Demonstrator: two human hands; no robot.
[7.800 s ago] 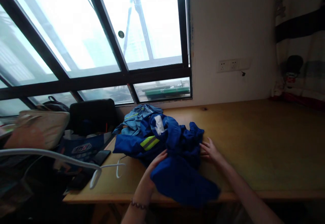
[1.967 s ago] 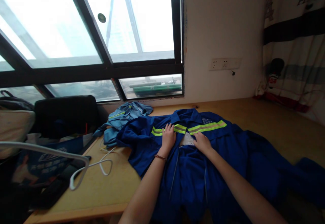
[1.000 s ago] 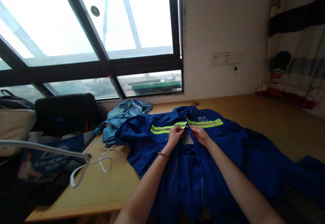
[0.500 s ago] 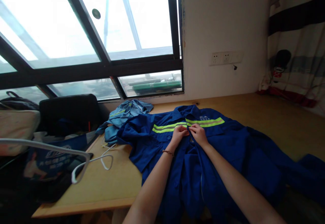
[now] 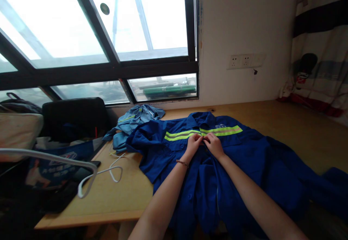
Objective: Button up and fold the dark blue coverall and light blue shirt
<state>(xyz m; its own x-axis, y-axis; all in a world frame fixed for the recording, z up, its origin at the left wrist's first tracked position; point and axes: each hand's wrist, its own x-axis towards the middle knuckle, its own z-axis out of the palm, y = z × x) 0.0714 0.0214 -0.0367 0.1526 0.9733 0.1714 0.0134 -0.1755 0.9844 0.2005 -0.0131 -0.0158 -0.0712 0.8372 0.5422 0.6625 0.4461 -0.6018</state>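
Observation:
A dark blue work jacket (image 5: 244, 167) with yellow-green reflective bands across its chest lies spread on the wooden table, collar at the far side. Both hands meet at its front opening, just below the bands. My left hand (image 5: 193, 144) pinches the left front edge, and a beaded bracelet circles that wrist. Close beside it, my right hand (image 5: 214, 144) pinches the other edge. The fingertips nearly touch, and whatever small fastening lies between them is hidden. Below the hands the front hangs open, with a button (image 5: 190, 197) showing on the left edge.
A lighter blue garment (image 5: 130, 122) lies crumpled behind the jacket's left sleeve. On the left part of the table (image 5: 119, 196) is a white cable (image 5: 116, 167). Bags and a black chair back (image 5: 76, 118) stand at the left, below the window. Wall sockets (image 5: 240, 61) are at the back.
The two hands have come slightly closer together at the jacket's front edges, still pinching. The view has shifted a little; the jacket lies as before.

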